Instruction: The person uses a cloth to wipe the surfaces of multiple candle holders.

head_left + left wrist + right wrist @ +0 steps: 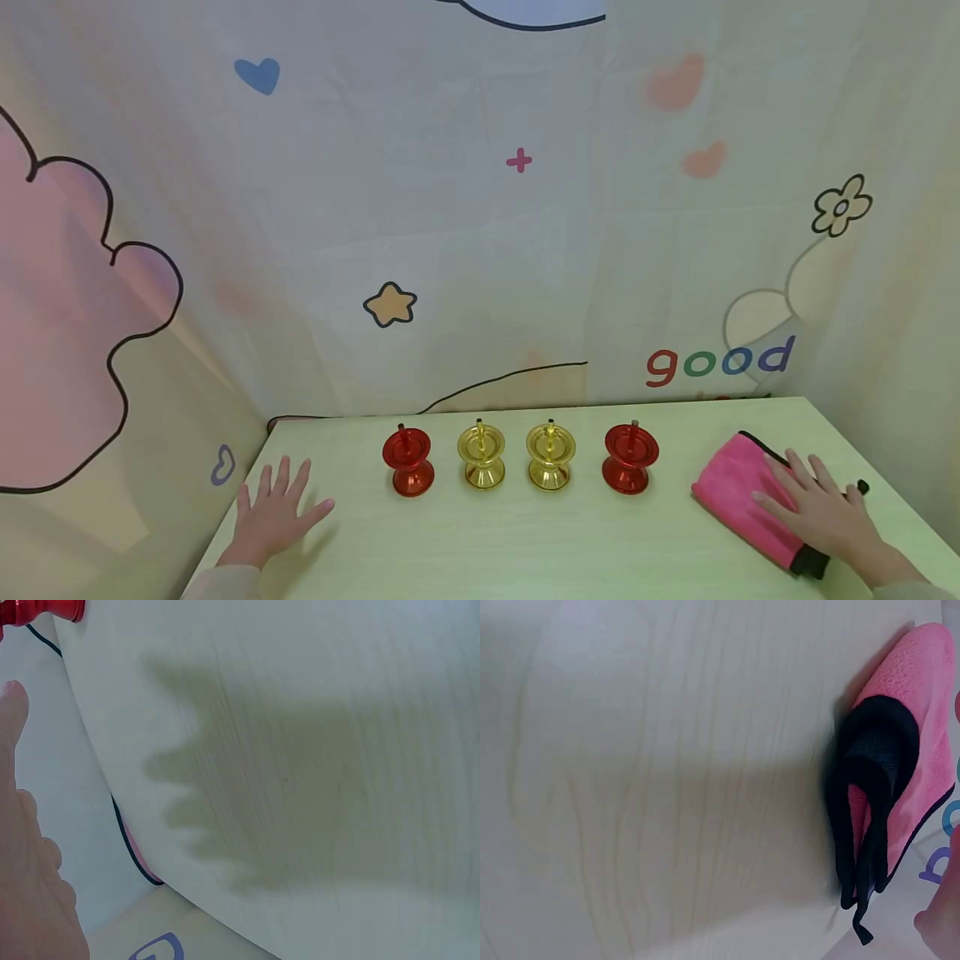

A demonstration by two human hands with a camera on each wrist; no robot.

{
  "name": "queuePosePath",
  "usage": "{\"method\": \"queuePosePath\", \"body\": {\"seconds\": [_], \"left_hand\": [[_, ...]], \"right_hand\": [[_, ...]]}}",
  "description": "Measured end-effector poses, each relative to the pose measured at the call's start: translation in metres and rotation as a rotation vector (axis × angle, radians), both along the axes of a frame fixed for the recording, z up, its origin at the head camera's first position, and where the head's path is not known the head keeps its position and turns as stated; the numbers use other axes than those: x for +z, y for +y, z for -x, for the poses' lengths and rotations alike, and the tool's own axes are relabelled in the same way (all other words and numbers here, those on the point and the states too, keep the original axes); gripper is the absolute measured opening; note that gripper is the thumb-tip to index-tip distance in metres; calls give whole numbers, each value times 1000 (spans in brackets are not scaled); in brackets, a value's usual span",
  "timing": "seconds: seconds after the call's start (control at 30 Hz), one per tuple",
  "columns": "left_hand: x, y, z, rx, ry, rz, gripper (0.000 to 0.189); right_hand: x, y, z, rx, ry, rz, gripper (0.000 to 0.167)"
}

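Note:
My left hand (pixel 272 515) hovers over the left side of the table with its fingers spread, holding nothing; its shadow falls on the wood in the left wrist view. On the right, my right hand (pixel 823 510) is above or on a folded pink cloth (pixel 742 496) with black edging, fingers extended. From the head view I cannot tell whether it touches the cloth. The right wrist view shows the cloth's folded black-edged end (pixel 870 772). Between the hands stand a red candle-holder-like stand (pixel 412 477), two gold ones (pixel 483 473) (pixel 550 473) and another red one (pixel 626 475), in a row.
The pale wooden table (pixel 480 542) reaches back to a printed curtain (pixel 450 208) with hearts, a star and the word "good". Each stand has a round dish on a flared foot, with a short upright stem.

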State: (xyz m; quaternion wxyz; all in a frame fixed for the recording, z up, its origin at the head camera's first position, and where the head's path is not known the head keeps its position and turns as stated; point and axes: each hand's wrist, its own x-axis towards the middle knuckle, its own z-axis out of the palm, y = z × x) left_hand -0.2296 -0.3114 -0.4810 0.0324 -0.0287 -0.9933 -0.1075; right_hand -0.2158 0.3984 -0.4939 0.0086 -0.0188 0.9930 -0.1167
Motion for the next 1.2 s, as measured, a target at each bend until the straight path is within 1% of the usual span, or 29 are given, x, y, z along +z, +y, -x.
{"method": "queuePosePath", "body": {"seconds": [0.3, 0.43, 0.67, 0.83, 1.03, 1.2], "left_hand": [[-1, -1, 0, 4, -8, 2, 86], [0, 3, 0, -5, -6, 5, 86], [3, 18, 3, -22, -4, -10, 84], [3, 28, 8, -36, 16, -31, 84], [-2, 43, 14, -36, -15, -60, 86], [-5, 57, 17, -42, -39, -103, 88]], "right_hand": [[-1, -7, -3, 18, 10, 3, 80], [0, -15, -3, 38, 33, -4, 79], [0, -31, 0, 67, 78, -22, 77], [2, -40, 1, 86, 107, -15, 75], [1, -47, 6, 119, 119, -30, 75], [-5, -53, 12, 120, 106, -21, 77]]}}
